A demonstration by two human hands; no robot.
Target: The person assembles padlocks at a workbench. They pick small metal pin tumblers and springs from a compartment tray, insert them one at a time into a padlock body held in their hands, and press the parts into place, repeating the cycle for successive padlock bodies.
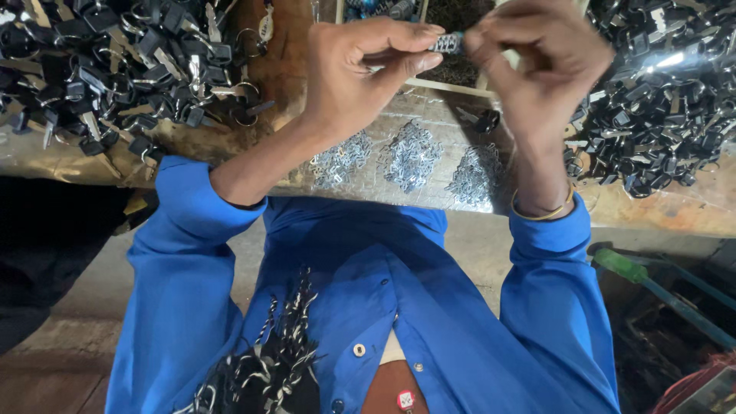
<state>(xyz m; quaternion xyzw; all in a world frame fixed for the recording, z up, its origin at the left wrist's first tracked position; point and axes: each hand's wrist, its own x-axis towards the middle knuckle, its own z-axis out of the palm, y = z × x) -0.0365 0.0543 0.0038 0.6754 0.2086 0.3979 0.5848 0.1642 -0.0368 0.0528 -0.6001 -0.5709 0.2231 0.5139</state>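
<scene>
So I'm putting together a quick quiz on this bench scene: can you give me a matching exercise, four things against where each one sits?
Things:
1. small metal part
2. heap of black-headed keys
3. three piles of small silvery pieces
4. gold bangle

Places:
A. on the right wrist
B. pinched between the left hand and right hand
C. on the bench's far left
D. on the bench below the hands

Pairs: 1-B, 2-C, 3-D, 4-A
</scene>
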